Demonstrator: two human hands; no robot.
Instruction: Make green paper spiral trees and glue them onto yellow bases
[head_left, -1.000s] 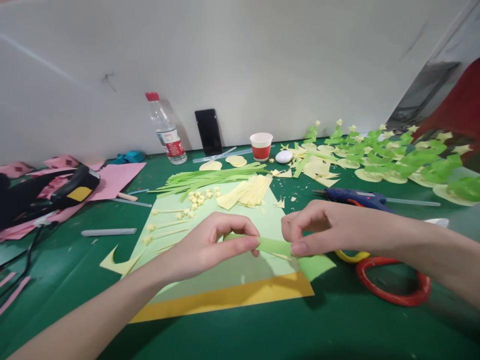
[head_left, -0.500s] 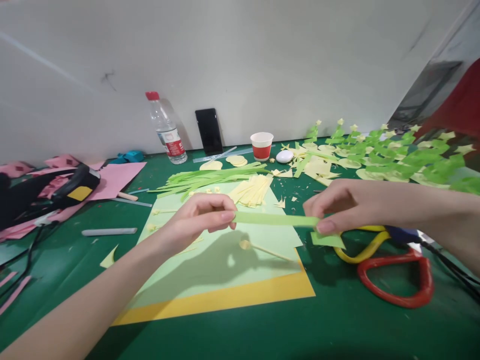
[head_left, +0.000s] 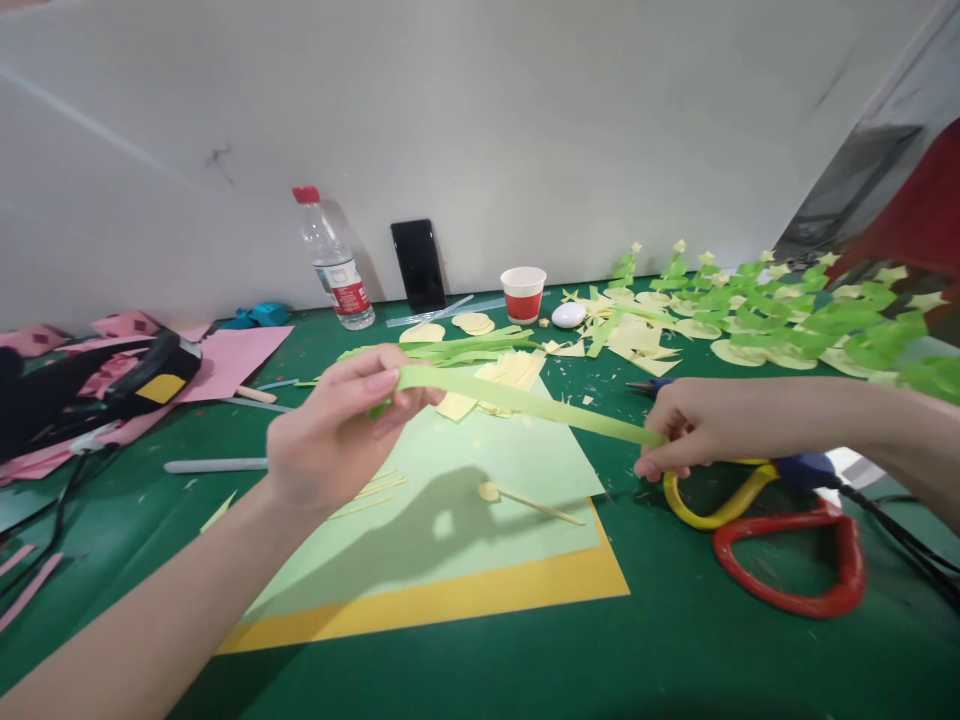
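A light green paper strip (head_left: 525,402) stretches between my two hands above the pale green sheet (head_left: 517,540). My left hand (head_left: 345,415) pinches its left end between thumb and fingers. The right end is gripped by my right hand (head_left: 679,430), held lower, just above the yellow and red scissors (head_left: 795,597). Beneath the strip, a small stick with a pale yellow round end (head_left: 536,502) lies on the sheet. Several thin yellow sticks (head_left: 375,488) lie partly hidden behind my left hand. A bunch of yellow paper strips (head_left: 510,372) rests at the sheet's far edge.
Behind stand a water bottle (head_left: 341,275), a phone (head_left: 418,265) and a paper cup (head_left: 523,295). Paper plants with yellow stars (head_left: 810,300) fill the back right. Pink paper (head_left: 236,360) and a black tool with a yellow label (head_left: 161,375) lie left. A glue stick (head_left: 214,466) is nearer.
My left hand has moved left and up, and more of the strip shows between my hands. My right hand has shifted slightly right. The green piece under its fingers is no longer visible.
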